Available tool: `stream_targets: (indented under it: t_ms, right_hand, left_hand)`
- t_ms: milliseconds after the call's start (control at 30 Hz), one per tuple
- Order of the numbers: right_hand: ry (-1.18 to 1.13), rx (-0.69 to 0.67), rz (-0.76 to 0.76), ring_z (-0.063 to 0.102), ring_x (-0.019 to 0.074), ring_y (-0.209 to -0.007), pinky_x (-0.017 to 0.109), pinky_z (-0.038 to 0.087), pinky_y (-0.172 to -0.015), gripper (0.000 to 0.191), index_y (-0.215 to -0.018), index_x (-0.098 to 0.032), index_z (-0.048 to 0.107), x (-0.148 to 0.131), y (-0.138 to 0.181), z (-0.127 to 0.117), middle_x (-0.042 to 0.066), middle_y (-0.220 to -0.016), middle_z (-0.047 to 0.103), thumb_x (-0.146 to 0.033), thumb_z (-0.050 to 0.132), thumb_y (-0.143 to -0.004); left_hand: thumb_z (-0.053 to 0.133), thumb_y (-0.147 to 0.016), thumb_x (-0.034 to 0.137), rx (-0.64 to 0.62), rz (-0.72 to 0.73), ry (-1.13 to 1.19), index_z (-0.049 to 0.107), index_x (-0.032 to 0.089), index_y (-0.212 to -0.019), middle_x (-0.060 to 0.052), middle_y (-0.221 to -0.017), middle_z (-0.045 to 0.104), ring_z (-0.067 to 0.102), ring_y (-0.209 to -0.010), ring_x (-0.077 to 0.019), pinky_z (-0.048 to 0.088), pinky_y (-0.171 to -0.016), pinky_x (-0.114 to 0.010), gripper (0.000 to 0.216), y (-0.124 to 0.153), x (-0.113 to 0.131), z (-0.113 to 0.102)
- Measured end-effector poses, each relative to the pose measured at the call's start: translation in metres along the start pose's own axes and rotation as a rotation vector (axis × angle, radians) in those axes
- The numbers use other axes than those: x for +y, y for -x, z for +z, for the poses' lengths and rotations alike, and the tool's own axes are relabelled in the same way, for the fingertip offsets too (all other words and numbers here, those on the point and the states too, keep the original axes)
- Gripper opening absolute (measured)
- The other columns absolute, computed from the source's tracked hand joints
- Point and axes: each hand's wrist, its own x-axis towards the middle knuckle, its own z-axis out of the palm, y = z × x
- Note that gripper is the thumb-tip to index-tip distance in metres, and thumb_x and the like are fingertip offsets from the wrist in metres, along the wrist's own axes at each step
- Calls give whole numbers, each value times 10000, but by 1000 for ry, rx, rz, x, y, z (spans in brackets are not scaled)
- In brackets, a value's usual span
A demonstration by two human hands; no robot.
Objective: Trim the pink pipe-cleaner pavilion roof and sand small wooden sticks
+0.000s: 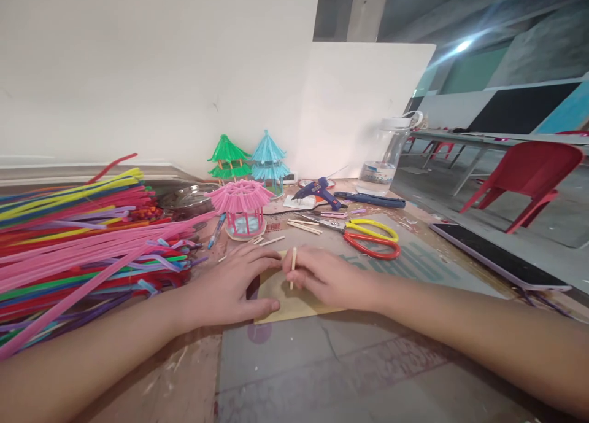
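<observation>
Between the fingers of my right hand (324,275) is a short, thin wooden stick (293,268), held nearly upright. My left hand (242,282) lies spread with its palm down, thumb and fingers apart, over the left part of a yellowish flat sheet (294,306). The tip of the right hand's stick is above or on that sheet; I cannot tell if it touches. Just beyond the hands stands a small pink pavilion (245,208) with a fringed roof. Several more wooden sticks (304,226) lie loose behind my right hand.
Bundled coloured pipe cleaners (92,245) fill the left side. Green (227,156) and blue (267,156) pavilions stand behind. Farther right are scissors (372,239), a glue gun (317,193), a blue-handled tool (370,199), a water bottle (380,159) and a phone (497,257).
</observation>
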Motion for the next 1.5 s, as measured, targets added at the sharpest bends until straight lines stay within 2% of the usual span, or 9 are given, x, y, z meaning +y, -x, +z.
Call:
stream_targets:
  t_ms: [100,233,433,533,733,1033,1300,1400,1500]
  right_hand:
    - [42,-34,-42,551,178,-759,278,417,-712,134,-810,-203,507,0,-1,0,23,-768,608,-114,497,-911]
    - [231,21,33,552,218,-803,329,409,-741,147,-819,-191,533,9,-3,-3,67,-792,615,-114,462,-922]
    - [77,-25,-86,559,188,-771,289,425,-722,133,-821,-197,525,4,0,0,46,-781,616,-152,473,-935]
    - [148,49,21,553,207,-786,312,412,-726,139,-811,-193,534,13,-2,-1,54,-780,609,-145,467,-922]
    - [-74,227,254,558,169,-701,278,417,-670,101,-843,-203,509,25,-2,-3,10,-754,602,-228,468,-932]
    - [-104,360,164,536,152,-621,262,396,-614,133,-836,-219,486,19,3,-2,-6,-675,571,-274,436,-947]
    - [-23,280,158,561,164,-664,272,417,-641,123,-879,-212,521,20,4,-2,11,-727,596,-249,433,-956]
    - [10,217,198,555,165,-678,273,417,-649,132,-877,-207,528,20,3,-3,20,-758,603,-235,426,-955]
    - [46,185,226,550,168,-697,278,420,-665,154,-858,-202,539,21,1,-3,29,-777,608,-237,426,-956]
  left_hand:
    - [646,-822,407,10,9,-1,604,217,-1202,-97,-1332,582,495,-1264,-321,391,-1074,-482,428,0,0,0]
    - [637,-836,446,5,-10,-2,566,211,-1274,-105,-1348,574,487,-1277,-320,387,-1081,-492,502,1,-1,1]
    - [662,-817,403,4,26,2,595,206,-1241,-109,-1355,570,484,-1278,-326,377,-1090,-494,473,0,0,1]
    - [643,-845,461,19,41,8,587,208,-1275,-112,-1348,571,491,-1267,-321,384,-1081,-489,502,1,-1,1]
    - [526,-948,434,-24,122,59,642,239,-1235,-90,-1209,627,576,-1111,-260,440,-984,-418,366,4,5,-1]
    - [644,-851,480,49,34,11,670,214,-1001,-69,-1005,637,597,-968,-256,485,-858,-401,306,2,6,1]
    - [419,-997,284,116,127,131,650,224,-1153,-83,-1152,644,623,-1047,-198,512,-891,-327,285,6,8,4]
    - [482,-958,312,230,54,49,615,216,-1175,-101,-1229,617,575,-1150,-250,473,-976,-419,272,6,5,6]
    - [588,-883,404,209,-19,-18,555,201,-1251,-128,-1313,587,500,-1252,-322,396,-1050,-529,422,4,1,7]
